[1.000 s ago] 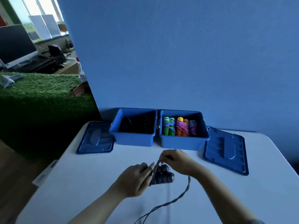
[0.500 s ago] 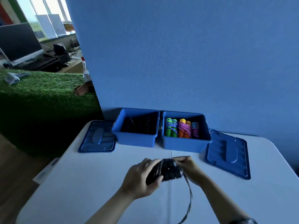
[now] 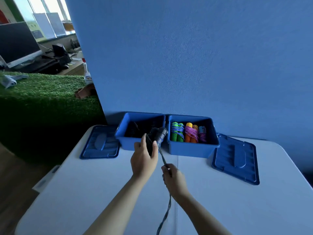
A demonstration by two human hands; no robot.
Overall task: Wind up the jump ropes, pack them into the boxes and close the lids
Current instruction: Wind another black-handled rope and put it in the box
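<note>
Left hand [image 3: 144,160] grips the black handles [image 3: 156,137] up by the left box [image 3: 140,131] while right hand [image 3: 174,180] pinches the rope [image 3: 165,216] trailing off the table [image 3: 237,209].

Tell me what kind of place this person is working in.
Probably an office or lab set up for recording: a plain white table stands against a blue backdrop wall, and a desk with a dark computer monitor sits by the windows.
</note>
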